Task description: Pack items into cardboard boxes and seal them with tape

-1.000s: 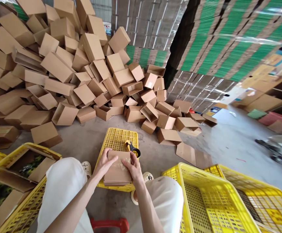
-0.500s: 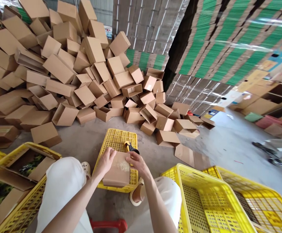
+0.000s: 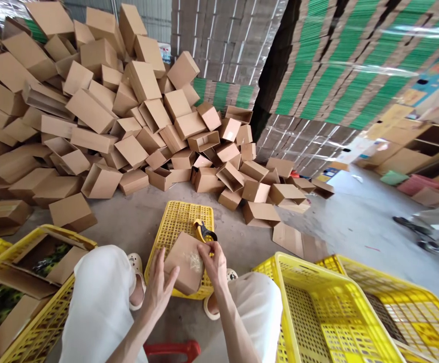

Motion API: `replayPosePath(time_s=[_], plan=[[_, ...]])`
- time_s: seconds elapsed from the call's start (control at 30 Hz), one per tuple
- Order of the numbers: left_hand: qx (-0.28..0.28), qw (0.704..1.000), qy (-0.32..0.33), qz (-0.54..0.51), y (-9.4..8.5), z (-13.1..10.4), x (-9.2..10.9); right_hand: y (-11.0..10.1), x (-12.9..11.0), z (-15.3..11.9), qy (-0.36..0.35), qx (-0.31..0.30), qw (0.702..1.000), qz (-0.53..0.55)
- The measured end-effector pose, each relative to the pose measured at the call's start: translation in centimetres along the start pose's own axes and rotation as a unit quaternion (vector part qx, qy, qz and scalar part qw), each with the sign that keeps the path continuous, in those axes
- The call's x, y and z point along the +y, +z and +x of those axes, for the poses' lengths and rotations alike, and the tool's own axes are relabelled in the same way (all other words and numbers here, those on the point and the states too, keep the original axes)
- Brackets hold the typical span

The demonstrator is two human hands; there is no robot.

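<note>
A small closed cardboard box (image 3: 181, 262) rests, turned at an angle, on an upturned yellow plastic crate (image 3: 177, 214) between my knees. Crinkled clear tape (image 3: 194, 261) shows on its top. My left hand (image 3: 159, 285) is against the box's left side, fingers stretched and thumb apart. With fingertips pinched together, my right hand (image 3: 214, 259) grips the box's upper right edge, beside the tape. Just beyond the box, a yellow and black tape dispenser (image 3: 204, 231) lies on the crate.
A big heap of cardboard boxes (image 3: 140, 126) covers the floor ahead. At left, a yellow crate (image 3: 87, 243) holds open boxes with dark green contents. Yellow crates (image 3: 280, 282) stand at right. Part of a red stool (image 3: 174, 348) shows below me. Stacked flat cardboard (image 3: 329, 65) rises behind.
The box has turned on the crate and now sits askew. My left hand has moved from its far left corner down to its left side, opening out. My right fingers have closed into a pinch.
</note>
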State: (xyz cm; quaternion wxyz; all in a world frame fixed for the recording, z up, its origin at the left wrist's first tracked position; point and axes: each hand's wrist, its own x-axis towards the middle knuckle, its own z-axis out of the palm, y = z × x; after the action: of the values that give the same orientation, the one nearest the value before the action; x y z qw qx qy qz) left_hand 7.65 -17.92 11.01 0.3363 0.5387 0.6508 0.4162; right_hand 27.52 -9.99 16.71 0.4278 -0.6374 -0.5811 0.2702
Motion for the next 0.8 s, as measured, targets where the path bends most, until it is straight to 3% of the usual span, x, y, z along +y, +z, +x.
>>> replayPosePath(time_s=[0.13,0.27,0.43,0.53,0.67,0.8], plan=[[0.047,0.997,-0.025,0.047,2.4,-1.0,1.2,0.1,0.5,-0.7,-0.015,0.037,0.999,-0.002],[0.058,0.997,-0.001,0.045,3.5,2.1,3.3,-0.8,1.0,-0.7,-0.014,0.026,1.0,-0.011],[-0.029,0.996,0.079,0.011,1.4,8.3,3.6,-0.3,2.2,-3.1,-0.003,-0.035,0.999,0.03],[-0.097,0.992,0.077,-0.003,-0.4,10.0,2.5,0.7,2.5,-3.2,-0.024,-0.022,0.998,0.047],[-0.164,0.984,0.074,-0.016,-1.9,10.1,1.3,0.9,2.0,0.2,-0.061,-0.08,0.995,0.015],[-0.142,0.988,0.052,-0.006,-1.6,10.9,1.3,0.9,0.8,3.5,-0.079,-0.123,0.989,0.009]])
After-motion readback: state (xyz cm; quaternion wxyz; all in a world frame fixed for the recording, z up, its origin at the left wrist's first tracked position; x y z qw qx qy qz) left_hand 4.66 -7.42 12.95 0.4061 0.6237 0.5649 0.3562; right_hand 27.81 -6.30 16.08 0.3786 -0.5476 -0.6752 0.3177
